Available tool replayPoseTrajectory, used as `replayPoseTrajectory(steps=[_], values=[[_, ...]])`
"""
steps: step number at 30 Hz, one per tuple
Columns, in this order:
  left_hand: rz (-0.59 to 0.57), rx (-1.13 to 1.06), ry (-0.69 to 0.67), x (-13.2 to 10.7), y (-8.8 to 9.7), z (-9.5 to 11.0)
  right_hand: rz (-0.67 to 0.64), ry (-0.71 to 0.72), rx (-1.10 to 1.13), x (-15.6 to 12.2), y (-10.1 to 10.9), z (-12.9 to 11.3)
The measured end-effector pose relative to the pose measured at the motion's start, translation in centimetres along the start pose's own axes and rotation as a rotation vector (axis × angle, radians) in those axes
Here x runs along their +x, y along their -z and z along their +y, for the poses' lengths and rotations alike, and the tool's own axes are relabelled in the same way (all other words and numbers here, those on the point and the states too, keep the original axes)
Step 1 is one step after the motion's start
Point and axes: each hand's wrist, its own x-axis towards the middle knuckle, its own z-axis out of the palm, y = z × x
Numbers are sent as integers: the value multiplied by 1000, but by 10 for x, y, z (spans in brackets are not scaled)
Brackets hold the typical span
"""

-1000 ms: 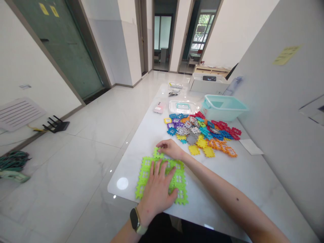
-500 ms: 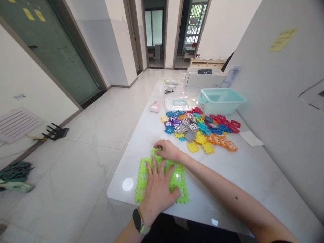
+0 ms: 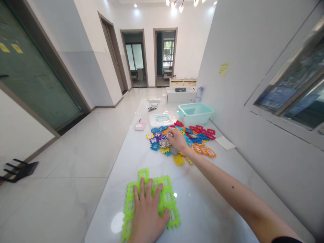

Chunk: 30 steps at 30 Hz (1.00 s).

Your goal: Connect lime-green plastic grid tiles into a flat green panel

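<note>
A flat mat of joined lime-green puzzle tiles [image 3: 167, 199] lies on the white table [image 3: 202, 202] close to me. My left hand [image 3: 146, 212] rests flat on it, fingers spread. My right hand [image 3: 177, 139] is stretched out over a heap of loose coloured tiles [image 3: 199, 135] farther along the table. Its fingers curl down onto the grey and white pieces at the heap's left side; I cannot make out whether they hold one.
Beyond the heap stand a teal plastic tub [image 3: 194, 113], a clear lid [image 3: 162, 119] and a white box [image 3: 180, 94]. A pink phone [image 3: 140, 125] lies near the table's left edge. A grey wall runs along the right side, with a paper slip [image 3: 225, 143] beside it.
My right hand left the far edge of the green mat and reached forward to the coloured heap. My view tilted up. The left hand stayed flat on the mat.
</note>
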Motion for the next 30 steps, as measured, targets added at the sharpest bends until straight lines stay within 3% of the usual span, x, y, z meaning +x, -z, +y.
replayPoseTrajectory(steps=[3,6,11,16,19,22,25,26,30], values=[[-7,26,4,3,-1,-1,71,-161,-91,19,24,47],[-40,36,7,7,-4,-4,59,-212,-133,17,26,71],[-35,22,-49,8,-7,-9,26,-200,-157,13,20,78],[-7,-4,-39,3,-2,-7,-52,-183,-183,18,42,77],[25,-54,-44,-2,1,-4,-35,-184,-239,12,59,64],[39,-120,-41,-5,3,-2,-28,-84,-290,-9,61,30],[46,-149,-19,-6,2,-1,-278,264,-63,-46,42,-16],[49,-149,-11,-7,1,-1,-372,315,22,-59,32,-29],[63,-149,16,-10,-1,-2,-563,300,150,-93,-10,-59]])
